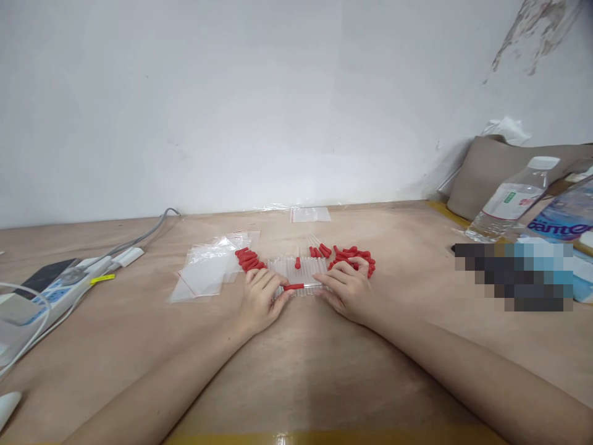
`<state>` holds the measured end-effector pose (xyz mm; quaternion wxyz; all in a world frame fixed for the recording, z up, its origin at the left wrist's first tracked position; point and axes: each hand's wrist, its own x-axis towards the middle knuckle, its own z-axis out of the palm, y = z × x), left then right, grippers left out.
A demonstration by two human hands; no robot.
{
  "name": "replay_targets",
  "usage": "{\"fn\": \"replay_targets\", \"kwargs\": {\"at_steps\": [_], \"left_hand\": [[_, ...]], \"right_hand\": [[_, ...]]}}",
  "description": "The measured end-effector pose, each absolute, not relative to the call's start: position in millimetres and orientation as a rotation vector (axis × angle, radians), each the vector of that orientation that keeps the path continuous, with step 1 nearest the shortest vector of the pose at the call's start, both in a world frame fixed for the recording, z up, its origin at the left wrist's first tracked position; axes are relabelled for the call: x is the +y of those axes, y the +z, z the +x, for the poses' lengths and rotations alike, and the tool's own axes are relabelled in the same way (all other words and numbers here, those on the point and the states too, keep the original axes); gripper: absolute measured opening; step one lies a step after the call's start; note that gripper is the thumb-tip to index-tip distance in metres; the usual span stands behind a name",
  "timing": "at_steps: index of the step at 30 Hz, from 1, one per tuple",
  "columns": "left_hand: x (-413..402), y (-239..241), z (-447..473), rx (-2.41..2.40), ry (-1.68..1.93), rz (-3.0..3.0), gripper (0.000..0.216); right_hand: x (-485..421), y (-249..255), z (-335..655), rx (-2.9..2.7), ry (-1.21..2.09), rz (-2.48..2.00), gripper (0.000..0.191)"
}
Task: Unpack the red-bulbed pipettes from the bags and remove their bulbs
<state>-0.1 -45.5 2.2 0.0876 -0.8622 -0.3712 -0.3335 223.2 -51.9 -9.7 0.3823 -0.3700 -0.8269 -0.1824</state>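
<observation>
Held level between my two hands is a dropper with a red rubber bulb (pixel 295 286) and a clear thin tube (pixel 311 285). My left hand (pixel 264 298) pinches the bulb end between thumb and fingers. At the tube end, the fingers of my right hand (pixel 346 289) are closed on the clear tube. Behind it lies a row of clear tubes (pixel 282 267), with a loose red bulb (pixel 298 262) upright among them. Red bulbs (pixel 249 259) sit in a cluster beyond my left hand, and a larger pile of red bulbs (pixel 354 253) is partly hidden by my right hand.
Clear zip bags (pixel 201 275) are spread left of the tubes; another bag (pixel 311 214) lies near the wall. Several droppers (pixel 319 250) lie behind the row. A power strip (pixel 69 296) with cables is at left. A water bottle (pixel 512 201) stands at right.
</observation>
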Motion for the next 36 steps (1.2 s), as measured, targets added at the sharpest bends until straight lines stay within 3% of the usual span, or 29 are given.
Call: {"fn": "replay_targets", "kwargs": {"at_steps": [6, 13, 25, 36], "left_hand": [[-47.1, 2.4, 7.7, -1.011, -1.001, -2.555, 0.021], [-52.2, 1.7, 10.0, -0.861, -0.829, -2.638, 0.015], [-62.5, 5.8, 5.9, -0.836, -0.687, -2.8, 0.024], [-62.0, 8.4, -6.8, -0.908, -0.782, -2.808, 0.029]], "right_hand": [[-53.5, -11.0, 213.7, -2.184, -0.376, -0.963, 0.022], [-60.1, -9.8, 213.1, -2.267, -0.311, -0.879, 0.026], [-70.2, -8.5, 222.4, -2.282, -0.707, -0.578, 0.01], [-70.0, -7.6, 240.3, -2.294, -0.806, -0.466, 0.033]]}}
